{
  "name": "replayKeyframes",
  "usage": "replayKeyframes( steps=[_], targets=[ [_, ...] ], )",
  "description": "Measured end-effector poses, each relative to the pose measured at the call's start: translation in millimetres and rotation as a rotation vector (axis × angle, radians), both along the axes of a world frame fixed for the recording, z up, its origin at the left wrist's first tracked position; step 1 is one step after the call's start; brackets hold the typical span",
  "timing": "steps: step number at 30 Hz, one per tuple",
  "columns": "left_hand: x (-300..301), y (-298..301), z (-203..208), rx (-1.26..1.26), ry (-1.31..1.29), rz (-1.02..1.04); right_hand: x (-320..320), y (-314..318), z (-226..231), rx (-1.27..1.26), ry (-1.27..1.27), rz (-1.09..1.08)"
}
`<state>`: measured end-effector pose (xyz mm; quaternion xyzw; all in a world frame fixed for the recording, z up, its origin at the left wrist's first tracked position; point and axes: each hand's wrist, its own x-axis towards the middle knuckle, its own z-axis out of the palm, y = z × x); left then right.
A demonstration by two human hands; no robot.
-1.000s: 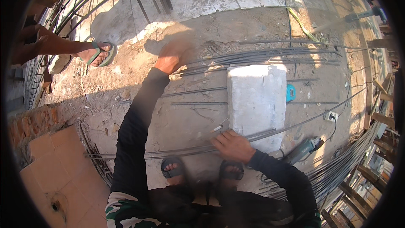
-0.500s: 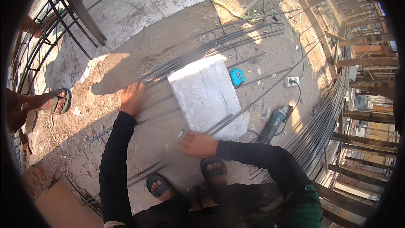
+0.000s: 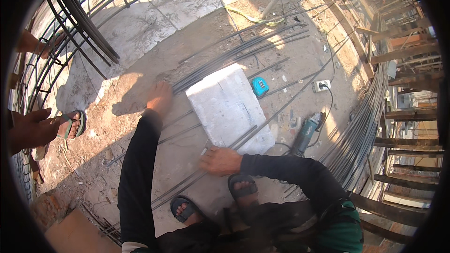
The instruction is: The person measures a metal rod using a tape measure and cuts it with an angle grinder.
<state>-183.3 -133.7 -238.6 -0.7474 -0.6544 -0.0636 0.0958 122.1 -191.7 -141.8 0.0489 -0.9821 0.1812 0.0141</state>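
My right hand (image 3: 221,160) is closed around thin steel rods (image 3: 245,137), which slant across the near edge of a white block (image 3: 225,100). Beyond its left side, my left hand (image 3: 161,97) reaches to the near ends of a bundle of steel rods (image 3: 211,64) on the ground. Motion blurs its fingers, so its grip is unclear. More single rods (image 3: 180,133) run under or beside the block. A turquoise tape measure (image 3: 259,86) rests against the block's right edge.
An angle grinder (image 3: 307,133) lies at right, near a white power socket (image 3: 321,85). Many long rods (image 3: 351,136) line the right side, beside timber framing (image 3: 408,143). Another person's hand (image 3: 35,129) and sandalled foot (image 3: 74,124) are at left, below a rebar cage (image 3: 77,23).
My left hand has moved right and slightly away, up to the rod bundle's ends. My right hand stays on its rods. The other person's hand at left has come further into view.
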Motion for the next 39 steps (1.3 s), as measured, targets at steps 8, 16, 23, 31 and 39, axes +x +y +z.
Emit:
replayKeyframes(
  steps=[8,16,23,31,39],
  targets=[
    [2.8,93.2,81.1,-0.316,-0.400,-0.159,1.8,1.8,1.2,-0.050,-0.029,0.003],
    [125.3,201.9,55.3,-0.508,-0.531,0.144,7.7,2.1,-8.0,-0.223,0.055,-0.065],
    [192.3,253.3,64.6,-0.587,0.045,0.061,14.4,3.2,-12.1,-0.317,0.066,-0.075],
    [196.1,269.2,29.6,-0.509,0.061,0.115,15.9,-3.0,-22.4,-0.294,0.172,-0.114],
    [180.8,261.9,26.6,-0.491,-0.264,0.202,14.9,0.0,-18.8,-0.306,0.153,-0.110]
  ],
)
